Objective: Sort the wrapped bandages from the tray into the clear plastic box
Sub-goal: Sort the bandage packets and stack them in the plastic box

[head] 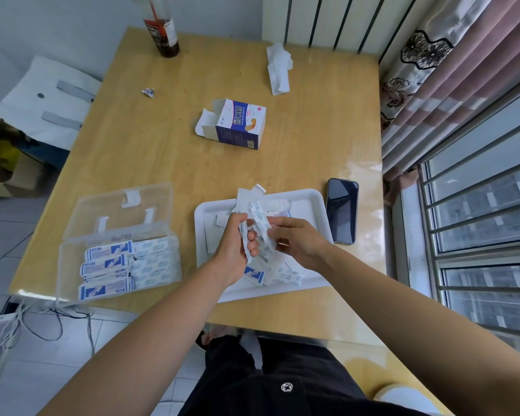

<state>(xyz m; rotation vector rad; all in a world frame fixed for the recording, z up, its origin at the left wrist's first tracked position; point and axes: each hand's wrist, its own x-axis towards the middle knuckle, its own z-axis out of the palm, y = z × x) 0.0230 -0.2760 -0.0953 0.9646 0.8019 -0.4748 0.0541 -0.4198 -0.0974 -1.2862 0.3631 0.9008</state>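
Gripping the wrapped bandages (pixel 257 211), the left hand (pixel 233 250) and right hand (pixel 299 241) are holding them over the tray (pixel 312 199), long axis pointing away from the person. The clear plastic box (pixel 69 265) is lying left of the fingers (pixel 252 236).

The white-and-blue cardboard carton (pixel 240 124) in the middle carries "创口贴" above "CHUANGKOUTIE". Blue-and-white wrapped bandages (pixel 107 262) in the clear plastic box (pixel 72 250), near left, read "创口贴".

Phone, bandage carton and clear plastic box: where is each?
phone (pixel 342 211), head view, middle of its dark screen.
bandage carton (pixel 241 119), head view, printed top face.
clear plastic box (pixel 111 205), head view, raised lid.
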